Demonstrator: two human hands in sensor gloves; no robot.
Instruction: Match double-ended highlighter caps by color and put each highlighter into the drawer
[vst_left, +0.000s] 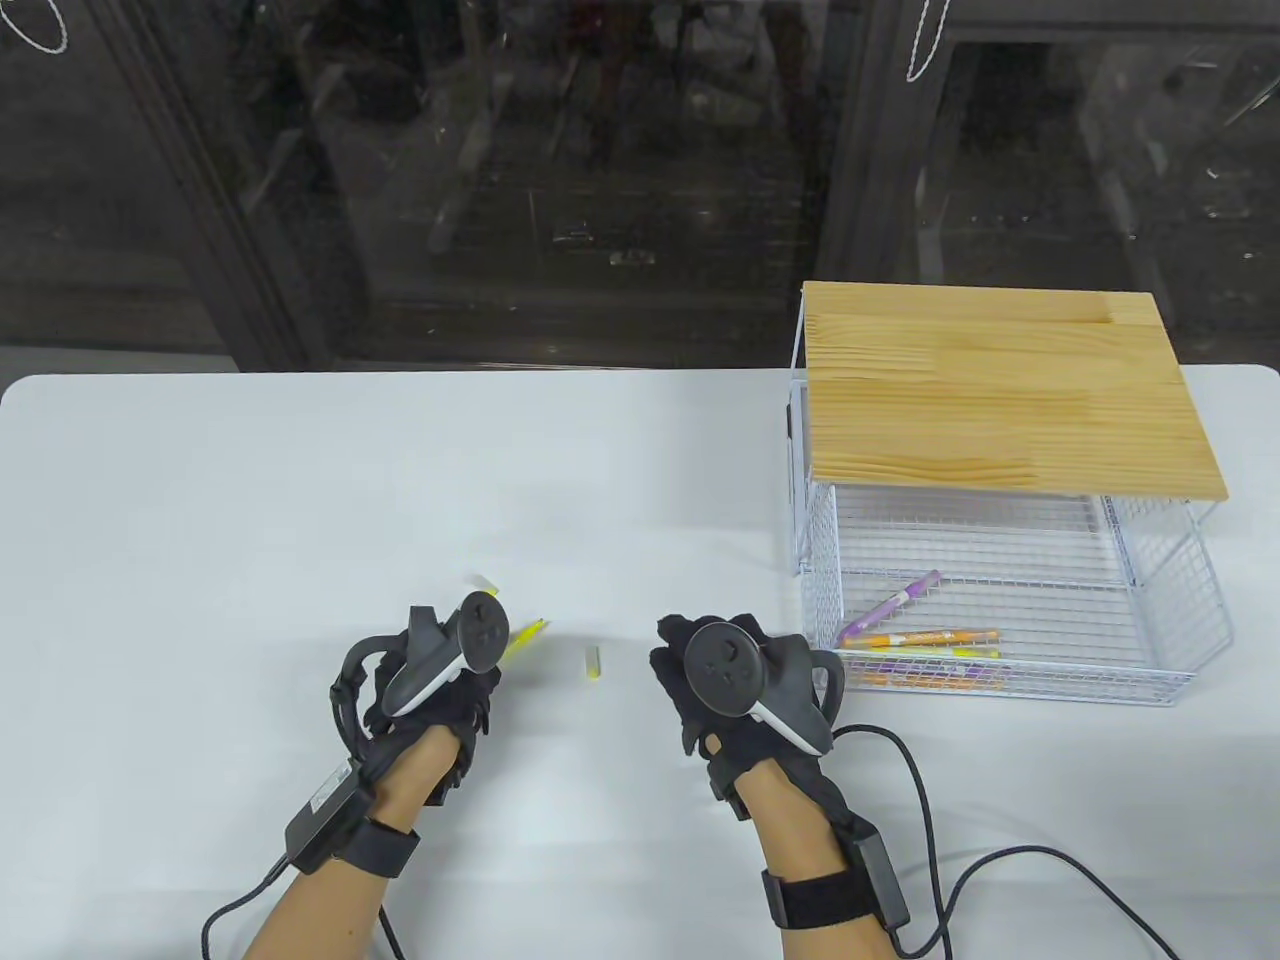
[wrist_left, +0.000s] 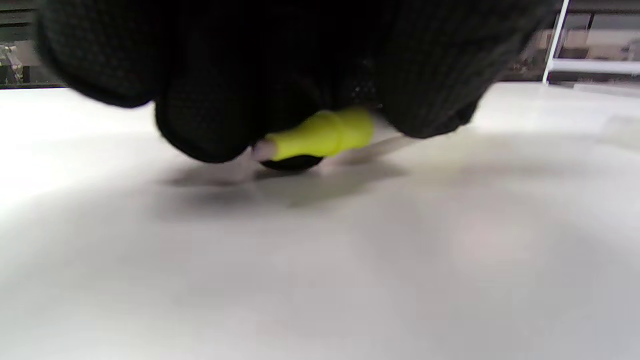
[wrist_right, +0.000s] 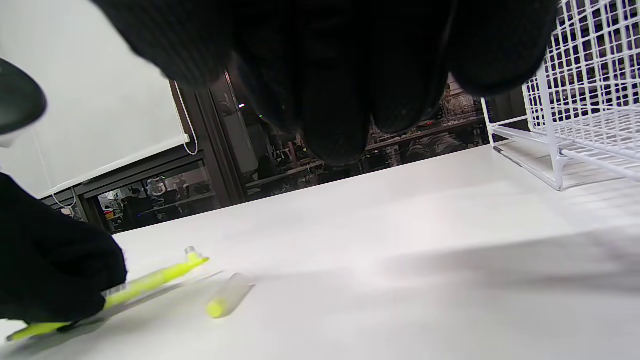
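A gloved left hand (vst_left: 430, 690) pinches an uncapped yellow highlighter (wrist_right: 150, 282) low against the white table (vst_left: 250, 500), its fingers (wrist_left: 210, 120) curled round the barrel and its bare tip pointing toward the right hand (vst_left: 720, 690). One clear cap with a yellow end (vst_left: 594, 662) lies loose on the table between the two hands, just beside the marker's tip; a second cap (vst_left: 485, 582) rests beyond the left hand. The right hand hovers over the table near the drawer, holding nothing, its fingers (wrist_right: 340, 100) hanging loosely curled. To the right, the white wire drawer (vst_left: 1170, 610) stands pulled out beneath a wooden top (vst_left: 1000, 390), with a purple highlighter (vst_left: 890, 607) and an orange highlighter (vst_left: 930, 638) among the capped markers lying near its front wall
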